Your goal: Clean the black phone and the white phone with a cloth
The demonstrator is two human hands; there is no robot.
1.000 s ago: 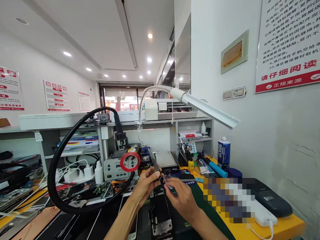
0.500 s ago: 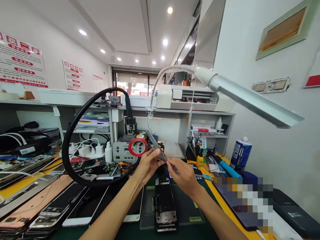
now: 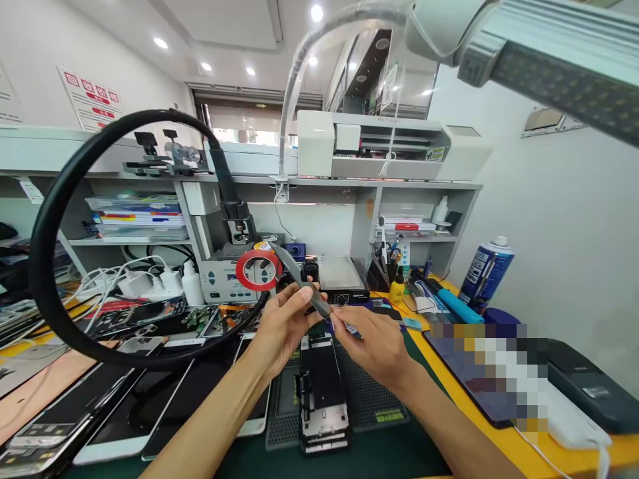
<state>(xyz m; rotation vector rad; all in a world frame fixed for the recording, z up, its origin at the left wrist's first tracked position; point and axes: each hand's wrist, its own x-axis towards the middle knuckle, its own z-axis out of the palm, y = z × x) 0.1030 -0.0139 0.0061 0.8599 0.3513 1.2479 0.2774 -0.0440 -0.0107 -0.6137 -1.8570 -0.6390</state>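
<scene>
A long, flat, grey strip with a narrow far end (image 3: pixel 289 263) rises at a slant over the bench, its exact kind unclear. My left hand (image 3: pixel 283 322) is closed around its lower part, thumb on top. The fingertips of my right hand (image 3: pixel 372 340) are pinched together at the strip's near end; whether they hold the strip itself or something small there is hidden. Below both hands lies an opened phone assembly (image 3: pixel 324 382) with a black panel and bare metal at its near end. It rests on a dark perforated mat (image 3: pixel 372 392).
A thick black hose (image 3: pixel 37 253) loops on the left by a red tape roll (image 3: pixel 239 269) and a grey control box (image 3: pixel 212 283). Phones and screens (image 3: pixel 164 406) cover the left side. A spray can (image 3: pixel 486 273), tablet (image 3: pixel 462 379) and lamp (image 3: pixel 559 73) are on the right.
The view has moved closer to the bench and tilted down, so the lamp and hose look larger. Both hands stay at the grey strip, and the phone assembly stays below them.
</scene>
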